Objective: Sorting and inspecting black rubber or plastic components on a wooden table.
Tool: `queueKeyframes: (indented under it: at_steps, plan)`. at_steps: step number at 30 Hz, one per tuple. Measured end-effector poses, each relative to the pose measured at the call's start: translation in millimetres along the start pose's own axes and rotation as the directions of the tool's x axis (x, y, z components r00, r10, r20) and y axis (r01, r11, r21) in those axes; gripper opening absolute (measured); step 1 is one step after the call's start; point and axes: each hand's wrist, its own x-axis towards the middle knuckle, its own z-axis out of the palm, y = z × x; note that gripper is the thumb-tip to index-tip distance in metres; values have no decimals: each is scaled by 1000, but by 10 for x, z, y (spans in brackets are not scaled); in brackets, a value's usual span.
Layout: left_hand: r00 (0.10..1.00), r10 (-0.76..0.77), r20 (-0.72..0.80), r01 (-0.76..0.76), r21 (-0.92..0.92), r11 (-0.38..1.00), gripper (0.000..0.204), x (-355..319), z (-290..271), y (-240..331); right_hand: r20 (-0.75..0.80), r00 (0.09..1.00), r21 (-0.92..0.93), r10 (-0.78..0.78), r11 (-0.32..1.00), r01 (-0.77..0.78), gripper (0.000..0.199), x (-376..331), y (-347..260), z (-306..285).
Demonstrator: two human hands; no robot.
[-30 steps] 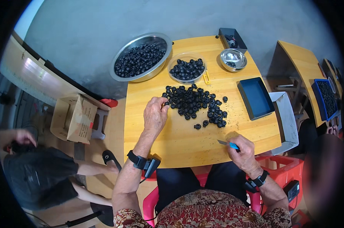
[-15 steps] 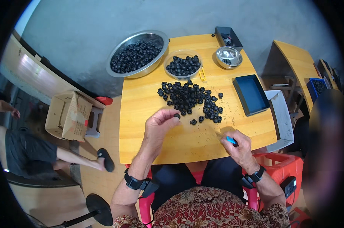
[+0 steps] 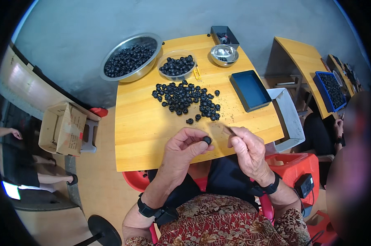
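Near the table's front edge, my left hand (image 3: 183, 148) pinches a small black round part (image 3: 207, 140) between thumb and fingertips. Just to its right, my right hand (image 3: 250, 153) is closed around a slim tool (image 3: 229, 130). The tool's thin tip points up and left, toward the part but apart from it; its handle is hidden in my fist. Beyond my hands lies a loose pile of black round parts (image 3: 179, 96), several showing a hole and a short neck.
On the wooden table (image 3: 144, 143) stand a large steel bowl (image 3: 152, 67) and clear tub (image 3: 177, 77) of black parts, a small metal bowl (image 3: 224, 55), a dark box (image 3: 230, 39), a blue-black tray (image 3: 251, 92) and a yellow tool (image 3: 197, 73). A white bin (image 3: 286, 119) adjoins the right edge.
My left hand has drawn back from the pile toward me with the black part. My right hand has turned and come nearer to it with the tool. The view has shifted right.
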Motion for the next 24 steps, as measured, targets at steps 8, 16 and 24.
queueKeyframes:
  at_steps: [8,16,24]
  plan:
    - [993,-6,115,22,-138,990,22,-111,195,-165,-51,985,66,164,985,-160,17,-219,-195,-153]
    - [980,-67,185,113,-250,962,19,-205,371,-230,-53,990,158,131,980,-121,30,-371,-255,-164]
    - [970,-106,219,153,-209,966,18,-295,411,-266,-27,999,68,22,997,-20,31,-438,-307,-190]
